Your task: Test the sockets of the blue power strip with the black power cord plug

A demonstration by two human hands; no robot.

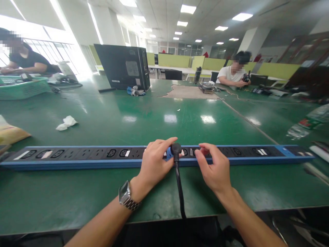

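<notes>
A long blue power strip (84, 164) with a black face and several sockets lies across the table in front of me. Near its middle stands a black plug (176, 148), its thick cable (180, 192) dropping over the table's near edge. My left hand (156, 157), wearing a metal-band watch (125, 192), is over the strip just left of the plug. Its index finger reaches past the plug's top and the thumb lies close to its lower side, apart from each other. To the right, my right hand (215, 166) hovers over the sockets, thumb and index finger slightly parted, nothing visible between them.
Crumpled white tissue (67, 122) lies left of centre. Farther back stand a black computer case (120, 67), gloves (135, 91) and a green basket (24, 90). A plastic bottle (308, 121) lies at right. Two people (232, 75) sit across the green table (144, 128).
</notes>
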